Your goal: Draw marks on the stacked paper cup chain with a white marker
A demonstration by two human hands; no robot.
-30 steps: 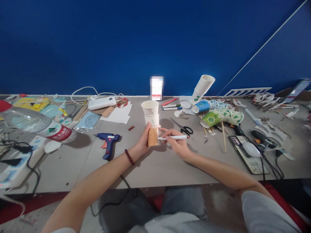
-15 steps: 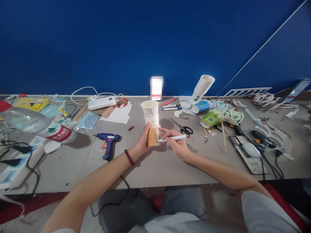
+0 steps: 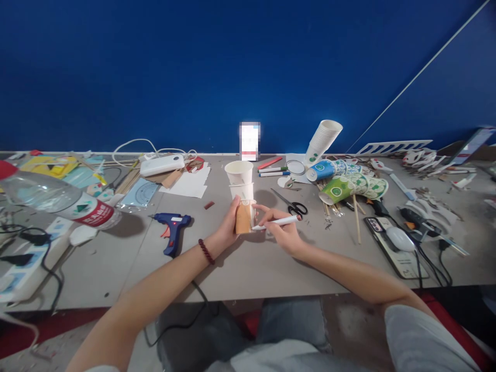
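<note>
My left hand (image 3: pixel 228 223) is closed around the left side of a paper cup (image 3: pixel 244 217) with orange-brown colouring on its side. Between the fingers of my right hand (image 3: pixel 284 232) is a white marker (image 3: pixel 284 220) with a reddish end pointing right. Its tip meets the lower right side of the coloured cup. My right index finger reaches the cup near its upper right edge. Directly behind stand white paper cups (image 3: pixel 239 173), one above the other. Black scissors (image 3: pixel 296 207) lie to the right of my right hand.
A blue glue gun (image 3: pixel 176 230) lies left of my left hand. Further left are a large bottle (image 3: pixel 65 201) and a power strip (image 3: pixel 39 258). Stacked white cups (image 3: pixel 325 139), blue cups (image 3: pixel 323 169), green cups (image 3: pixel 337 190) and a phone (image 3: pixel 382 243) are on the right.
The marker tip has shifted very slightly down along the cup's side. My left hand keeps its hold, and everything else looks the same.
</note>
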